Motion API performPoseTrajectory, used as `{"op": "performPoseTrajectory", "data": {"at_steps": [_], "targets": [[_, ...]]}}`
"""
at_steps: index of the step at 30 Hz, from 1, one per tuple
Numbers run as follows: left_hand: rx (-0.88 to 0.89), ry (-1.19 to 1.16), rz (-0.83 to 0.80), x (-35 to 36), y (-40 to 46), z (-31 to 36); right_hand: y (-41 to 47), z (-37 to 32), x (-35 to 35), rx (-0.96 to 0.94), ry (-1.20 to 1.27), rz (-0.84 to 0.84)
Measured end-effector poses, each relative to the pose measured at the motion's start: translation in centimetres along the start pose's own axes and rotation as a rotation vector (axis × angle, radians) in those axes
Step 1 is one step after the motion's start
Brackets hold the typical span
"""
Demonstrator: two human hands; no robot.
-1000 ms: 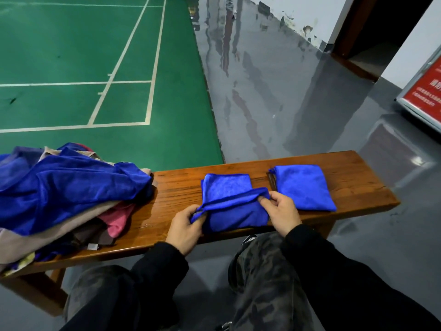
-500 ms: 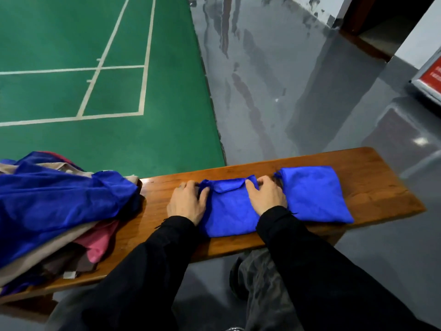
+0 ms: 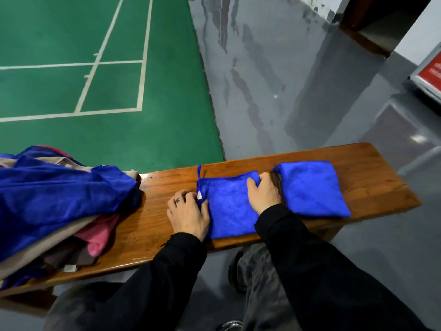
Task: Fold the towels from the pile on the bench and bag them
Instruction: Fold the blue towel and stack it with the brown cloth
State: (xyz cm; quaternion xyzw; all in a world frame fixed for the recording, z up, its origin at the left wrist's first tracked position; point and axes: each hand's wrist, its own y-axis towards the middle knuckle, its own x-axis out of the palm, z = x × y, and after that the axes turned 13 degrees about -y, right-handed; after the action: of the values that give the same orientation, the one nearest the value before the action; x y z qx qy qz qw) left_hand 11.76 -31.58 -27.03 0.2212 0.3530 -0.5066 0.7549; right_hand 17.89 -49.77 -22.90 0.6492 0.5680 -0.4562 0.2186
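Scene: a long brown wooden worktop (image 3: 372, 185) is seen from above beside a green court floor (image 3: 107, 91), with two black-sleeved arms reaching over it.
Towel in hand: a folded blue microfibre towel (image 3: 229, 206) lies at the middle of the worktop, its long axis running near to far.
Left hand: the left hand (image 3: 188, 213) rests at the towel's left edge, where the fingers (image 3: 191, 195) are curled onto a small white tag; a pinch is judged likely.
Right hand: the right hand (image 3: 263, 194) is laid on the towel's far right corner, thumb and fingers bent over the edge in a grip.
Key relation: the towel is held between both hands, equally near to each, so the next fold can be judged to run across it, left to right.
Finished piece: a second folded blue towel (image 3: 312, 189) lies just right of the right hand.
Pile: a heap of blue, beige and pink towels (image 3: 59, 206) waits at the left end.
Bag: none is seen.
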Motion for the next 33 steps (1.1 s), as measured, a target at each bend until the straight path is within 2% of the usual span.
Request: {"op": "performPoseTrajectory", "data": {"at_steps": [3,6,9,14,20,24,27,28,30,32,33], "targets": [[0.054,-0.090,-0.016,-0.8,-1.1,0.1,-0.5,0.5,-0.2,-0.013,0.150,-0.185],[0.058,-0.383,-0.037,-2.2,-2.2,0.7,-1.0,1.3,0.1,-0.023,0.264,-0.312],[0.029,-0.648,-0.057,-3.6,-2.7,0.8,-2.3,1.6,-0.5,-0.076,0.546,-0.220],[-0.070,-1.083,-0.145,-3.4,-2.8,4.5,-3.6,2.9,-5.0,-0.152,0.711,-0.076],[0.063,-1.192,-0.262,0.2,-2.1,14.3,-0.5,6.4,-13.9,-0.135,0.762,0.112],[0.045,-1.075,-0.307,5.4,-1.7,18.5,3.3,10.6,-16.3,-0.034,0.624,0.225],[0.022,-0.757,-0.249,9.3,-1.8,18.7,5.6,13.9,-15.5,0.104,0.208,0.286],[0.107,-0.586,-0.186,10.2,-1.9,18.4,5.9,14.5,-15.2,0.093,0.097,0.334],[0.420,-0.300,-0.073,11.3,-1.9,18.0,6.4,14.7,-14.1,-0.082,-0.032,0.434],[0.721,-0.109,-0.112,12.3,-1.7,17.8,7.0,14.8,-12.5,-0.319,-0.222,0.419],[0.803,-0.010,-0.172,13.0,-1.7,17.4,7.4,15.4,-11.3,-0.417,-0.342,0.384]]}}
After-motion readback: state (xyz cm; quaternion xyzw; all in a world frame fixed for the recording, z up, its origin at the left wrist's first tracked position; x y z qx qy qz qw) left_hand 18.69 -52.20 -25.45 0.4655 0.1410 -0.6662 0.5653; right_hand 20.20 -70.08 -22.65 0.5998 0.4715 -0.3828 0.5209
